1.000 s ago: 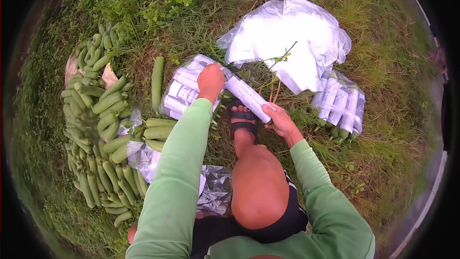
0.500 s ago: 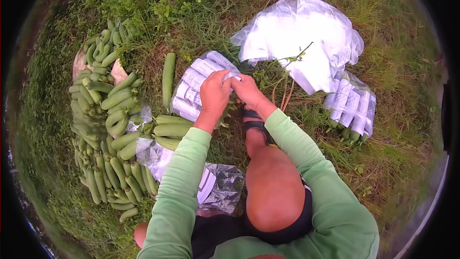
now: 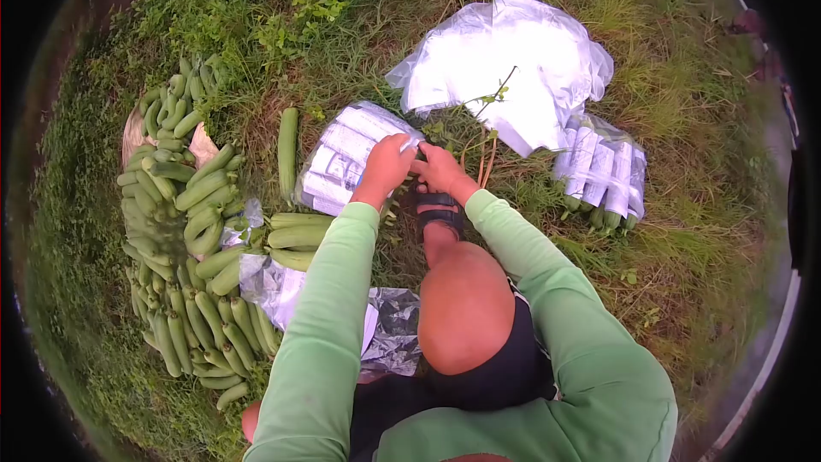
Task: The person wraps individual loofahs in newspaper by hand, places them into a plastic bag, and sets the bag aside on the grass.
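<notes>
A clear plastic bag (image 3: 336, 152) packed with newspaper-wrapped rolls lies on the grass in front of me. My left hand (image 3: 386, 169) rests over its right side, fingers closed on the plastic. Close beside it, my right hand (image 3: 441, 171) pinches the bag's right edge, and the fingertips of both hands nearly meet. What exactly is between the fingers is partly hidden. One long green gourd (image 3: 288, 156) lies just left of the bag. Several more gourds (image 3: 299, 231) sit below it, partly behind my left sleeve.
A big pile of green gourds (image 3: 205, 308) spreads along the left. Crumpled plastic bags (image 3: 398, 325) with paper lie near my knee. At upper right is a bright plastic sheet (image 3: 522, 68). Beneath it lies another bag of paper-wrapped gourds (image 3: 603, 175). My sandalled foot (image 3: 439, 210) is below my right hand.
The view has shifted slightly, so the ground things appear further left. Both hands stay at the bag's right edge; the right hand's fingers have moved a little lower.
</notes>
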The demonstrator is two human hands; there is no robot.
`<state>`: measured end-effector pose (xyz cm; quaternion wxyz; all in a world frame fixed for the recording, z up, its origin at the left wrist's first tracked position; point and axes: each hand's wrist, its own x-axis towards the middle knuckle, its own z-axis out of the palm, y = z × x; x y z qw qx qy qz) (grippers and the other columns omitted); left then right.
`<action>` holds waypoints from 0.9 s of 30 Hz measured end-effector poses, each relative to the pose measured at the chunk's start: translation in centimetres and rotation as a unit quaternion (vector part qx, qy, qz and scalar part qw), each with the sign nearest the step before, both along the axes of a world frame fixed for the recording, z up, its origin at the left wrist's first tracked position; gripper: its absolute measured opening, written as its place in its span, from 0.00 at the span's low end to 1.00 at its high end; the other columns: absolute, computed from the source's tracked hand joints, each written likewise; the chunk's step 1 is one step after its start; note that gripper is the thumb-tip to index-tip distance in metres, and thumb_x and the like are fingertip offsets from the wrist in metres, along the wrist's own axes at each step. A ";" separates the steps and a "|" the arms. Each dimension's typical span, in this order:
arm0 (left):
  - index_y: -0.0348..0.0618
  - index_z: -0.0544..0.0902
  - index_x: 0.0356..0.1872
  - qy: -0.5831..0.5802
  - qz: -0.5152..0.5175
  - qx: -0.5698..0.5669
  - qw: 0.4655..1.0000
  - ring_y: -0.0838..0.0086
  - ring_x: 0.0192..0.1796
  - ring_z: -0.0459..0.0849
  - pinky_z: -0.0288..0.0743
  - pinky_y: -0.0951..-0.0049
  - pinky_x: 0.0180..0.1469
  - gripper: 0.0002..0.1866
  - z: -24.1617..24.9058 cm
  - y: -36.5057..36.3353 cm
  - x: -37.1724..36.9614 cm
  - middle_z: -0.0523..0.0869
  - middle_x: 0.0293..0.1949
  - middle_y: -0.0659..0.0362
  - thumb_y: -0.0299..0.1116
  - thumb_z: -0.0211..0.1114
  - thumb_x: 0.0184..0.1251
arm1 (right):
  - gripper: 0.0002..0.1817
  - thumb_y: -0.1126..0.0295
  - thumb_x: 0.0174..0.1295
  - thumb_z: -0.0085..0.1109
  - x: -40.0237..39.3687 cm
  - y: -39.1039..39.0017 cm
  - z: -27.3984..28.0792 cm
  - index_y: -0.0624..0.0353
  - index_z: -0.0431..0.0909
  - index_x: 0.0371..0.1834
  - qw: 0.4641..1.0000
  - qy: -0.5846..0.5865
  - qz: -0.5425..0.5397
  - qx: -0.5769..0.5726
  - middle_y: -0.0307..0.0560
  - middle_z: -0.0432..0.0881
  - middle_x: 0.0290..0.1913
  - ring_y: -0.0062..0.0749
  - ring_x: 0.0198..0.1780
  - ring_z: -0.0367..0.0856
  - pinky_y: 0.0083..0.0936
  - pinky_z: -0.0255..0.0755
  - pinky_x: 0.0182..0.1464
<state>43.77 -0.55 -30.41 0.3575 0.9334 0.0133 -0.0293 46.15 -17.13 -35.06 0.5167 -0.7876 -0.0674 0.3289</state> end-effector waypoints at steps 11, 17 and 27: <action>0.37 0.82 0.65 0.247 0.056 0.025 0.967 0.55 0.51 0.89 0.82 0.58 0.56 0.27 11.9 13.5 -26.6 0.89 0.53 0.45 0.38 0.75 0.67 | 0.31 0.56 0.65 0.70 -13.4 -8.2 -6.5 0.61 0.78 0.68 0.990 0.088 0.042 0.099 0.49 0.89 0.54 0.43 0.53 0.88 0.36 0.79 0.58; 0.38 0.81 0.67 0.256 0.107 0.093 0.956 0.57 0.54 0.88 0.81 0.59 0.58 0.30 22.5 13.1 -36.4 0.89 0.56 0.46 0.39 0.75 0.67 | 0.29 0.55 0.66 0.71 -12.3 -9.5 -1.8 0.59 0.80 0.66 0.986 0.070 0.133 0.075 0.47 0.89 0.53 0.39 0.53 0.88 0.34 0.79 0.56; 0.36 0.81 0.67 0.175 0.111 0.075 0.975 0.53 0.53 0.89 0.82 0.57 0.56 0.31 24.1 10.4 -41.0 0.89 0.55 0.43 0.37 0.76 0.63 | 0.27 0.54 0.66 0.73 -7.5 -8.0 7.3 0.56 0.84 0.63 0.962 0.057 0.257 0.069 0.44 0.89 0.51 0.33 0.52 0.87 0.31 0.81 0.52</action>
